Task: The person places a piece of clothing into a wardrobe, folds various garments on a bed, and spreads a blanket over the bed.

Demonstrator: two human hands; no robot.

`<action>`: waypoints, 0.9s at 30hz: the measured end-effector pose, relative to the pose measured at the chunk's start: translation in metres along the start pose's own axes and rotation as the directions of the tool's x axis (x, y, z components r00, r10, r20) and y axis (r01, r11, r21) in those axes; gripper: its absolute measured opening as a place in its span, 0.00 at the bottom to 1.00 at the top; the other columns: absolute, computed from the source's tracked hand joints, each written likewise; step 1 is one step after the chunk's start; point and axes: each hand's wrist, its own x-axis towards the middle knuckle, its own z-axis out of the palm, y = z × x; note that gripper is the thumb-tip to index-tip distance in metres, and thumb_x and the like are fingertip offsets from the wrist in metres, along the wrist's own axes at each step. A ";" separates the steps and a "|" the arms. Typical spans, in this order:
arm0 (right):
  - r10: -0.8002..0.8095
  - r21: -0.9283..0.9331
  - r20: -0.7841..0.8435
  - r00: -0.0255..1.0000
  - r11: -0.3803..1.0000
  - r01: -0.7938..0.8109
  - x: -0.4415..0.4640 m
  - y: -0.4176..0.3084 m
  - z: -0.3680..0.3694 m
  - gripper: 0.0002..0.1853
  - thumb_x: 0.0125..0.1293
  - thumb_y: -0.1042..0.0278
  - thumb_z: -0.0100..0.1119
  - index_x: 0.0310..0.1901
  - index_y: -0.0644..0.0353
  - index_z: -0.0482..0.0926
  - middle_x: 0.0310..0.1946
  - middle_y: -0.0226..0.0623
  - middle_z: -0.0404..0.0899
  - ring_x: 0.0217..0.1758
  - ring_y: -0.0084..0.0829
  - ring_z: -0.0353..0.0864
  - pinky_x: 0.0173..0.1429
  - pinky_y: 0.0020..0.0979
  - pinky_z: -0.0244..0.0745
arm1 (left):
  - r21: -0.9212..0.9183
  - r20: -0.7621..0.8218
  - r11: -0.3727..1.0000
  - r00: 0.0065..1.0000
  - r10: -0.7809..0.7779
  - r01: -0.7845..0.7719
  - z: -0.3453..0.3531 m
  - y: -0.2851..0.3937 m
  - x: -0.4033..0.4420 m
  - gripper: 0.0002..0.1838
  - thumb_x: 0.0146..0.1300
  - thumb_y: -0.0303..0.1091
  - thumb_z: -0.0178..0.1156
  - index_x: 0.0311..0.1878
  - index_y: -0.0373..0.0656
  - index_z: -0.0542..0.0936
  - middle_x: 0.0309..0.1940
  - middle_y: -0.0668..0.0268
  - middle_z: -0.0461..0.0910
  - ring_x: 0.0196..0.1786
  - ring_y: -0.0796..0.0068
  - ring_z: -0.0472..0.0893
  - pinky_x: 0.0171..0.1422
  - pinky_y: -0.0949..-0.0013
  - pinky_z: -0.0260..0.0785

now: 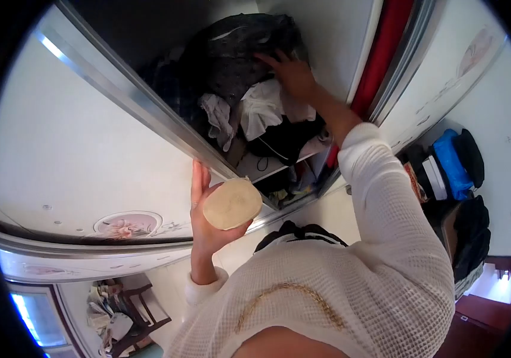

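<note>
My left hand (205,222) holds a cream-coloured, thick round thing (232,204) in its palm, a flat oval face turned up; its exact kind I cannot make out. Its fingers stretch up beside the metal edge (199,152) of the sliding wardrobe door. My right hand (294,76) reaches into the open wardrobe with fingers apart, resting on or just over a heap of dark clothes (225,65). Below that hand lie a white garment (261,110), a light lacy piece (217,119) and a black garment (285,140) on the shelf.
A white door panel with a flower picture (127,225) stands at left. Red cloth (389,48) hangs by the right door frame. A blue bag (452,164) and dark items are piled at right. A chair (145,310) with clothes stands lower left.
</note>
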 end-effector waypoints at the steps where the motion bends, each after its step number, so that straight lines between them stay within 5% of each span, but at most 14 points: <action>1: 0.002 -0.001 0.000 1.000 1.000 -0.002 0.010 0.004 -0.002 0.36 0.51 0.69 0.52 0.63 0.34 0.54 0.52 0.43 0.68 0.41 0.45 0.76 0.41 0.42 0.72 | 0.019 -0.006 1.000 1.000 0.010 -0.010 0.000 -0.002 -0.001 0.26 0.33 0.33 0.70 0.40 0.32 0.76 0.64 0.42 0.44 0.66 0.58 0.56 0.68 0.62 0.46; 3: -0.132 -0.064 0.038 0.991 0.989 0.134 0.031 0.015 -0.004 0.35 0.52 0.73 0.48 0.62 0.31 0.55 0.39 0.41 0.76 0.29 0.43 0.78 0.31 0.35 0.74 | 0.032 -0.003 0.999 1.000 0.022 -0.022 -0.001 -0.002 -0.002 0.26 0.33 0.33 0.70 0.40 0.32 0.75 0.64 0.41 0.44 0.66 0.57 0.56 0.68 0.62 0.46; 6: -0.199 -0.128 0.052 0.979 0.970 0.205 0.047 0.024 -0.005 0.33 0.53 0.74 0.46 0.61 0.32 0.56 0.32 0.39 0.78 0.31 0.40 0.79 0.32 0.36 0.74 | -0.051 -0.024 0.999 1.000 0.015 -0.016 0.000 -0.003 -0.002 0.26 0.33 0.31 0.70 0.40 0.32 0.75 0.64 0.41 0.44 0.66 0.57 0.56 0.68 0.62 0.46; 13: -0.230 -0.117 -0.189 0.955 0.971 0.211 0.016 0.023 -0.004 0.33 0.54 0.75 0.45 0.62 0.37 0.55 0.34 0.42 0.77 0.35 0.42 0.78 0.35 0.38 0.73 | -0.053 0.021 0.999 1.000 -0.010 0.011 -0.002 -0.010 -0.004 0.27 0.32 0.29 0.69 0.41 0.32 0.74 0.65 0.45 0.43 0.67 0.57 0.54 0.68 0.61 0.45; 15: 0.116 0.076 0.062 0.991 0.990 -0.121 0.001 0.014 -0.023 0.33 0.53 0.76 0.47 0.62 0.44 0.53 0.42 0.45 0.73 0.42 0.46 0.75 0.43 0.39 0.72 | -0.075 0.029 0.997 0.999 -0.023 0.025 -0.001 -0.011 -0.006 0.27 0.33 0.29 0.69 0.42 0.32 0.74 0.66 0.46 0.42 0.67 0.57 0.53 0.68 0.60 0.45; 16: 0.122 0.070 0.064 0.990 0.989 -0.127 -0.010 0.010 -0.022 0.33 0.53 0.76 0.47 0.62 0.44 0.53 0.42 0.45 0.73 0.42 0.46 0.75 0.43 0.39 0.72 | -0.103 0.008 0.995 1.000 -0.003 0.004 0.001 -0.011 -0.006 0.28 0.33 0.29 0.69 0.42 0.32 0.74 0.66 0.47 0.41 0.67 0.58 0.53 0.68 0.59 0.45; 18: 0.398 0.272 0.098 0.912 0.871 -0.409 -0.040 0.003 -0.005 0.33 0.52 0.77 0.49 0.62 0.51 0.54 0.49 0.48 0.67 0.51 0.49 0.69 0.51 0.38 0.67 | -0.138 -0.009 0.990 1.000 0.020 -0.021 0.002 -0.013 -0.006 0.28 0.32 0.29 0.69 0.43 0.31 0.74 0.67 0.48 0.40 0.68 0.59 0.52 0.68 0.58 0.45; 20: 0.402 0.397 -0.097 0.911 0.855 -0.335 -0.089 -0.007 0.028 0.32 0.50 0.81 0.51 0.59 0.57 0.57 0.50 0.47 0.66 0.53 0.49 0.65 0.56 0.37 0.62 | -0.252 0.006 0.968 1.000 0.018 -0.016 0.001 -0.014 -0.006 0.29 0.33 0.32 0.70 0.42 0.31 0.74 0.67 0.49 0.38 0.68 0.60 0.51 0.68 0.57 0.44; 24: 0.429 0.588 -0.086 0.899 0.751 -0.302 -0.128 -0.021 0.012 0.30 0.48 0.85 0.50 0.56 0.58 0.61 0.52 0.47 0.65 0.58 0.46 0.62 0.58 0.35 0.60 | -0.231 0.102 0.972 0.993 0.064 -0.039 -0.001 -0.017 -0.003 0.30 0.33 0.36 0.70 0.42 0.30 0.74 0.67 0.48 0.35 0.68 0.61 0.50 0.68 0.55 0.42; 27: 0.506 0.626 -0.122 0.854 0.707 -0.329 -0.138 -0.031 -0.008 0.27 0.52 0.87 0.47 0.55 0.56 0.61 0.51 0.47 0.65 0.51 0.51 0.68 0.55 0.38 0.63 | -0.264 0.101 0.963 0.991 0.090 -0.060 0.005 -0.012 0.002 0.29 0.33 0.39 0.70 0.40 0.30 0.76 0.66 0.44 0.37 0.69 0.61 0.49 0.69 0.58 0.42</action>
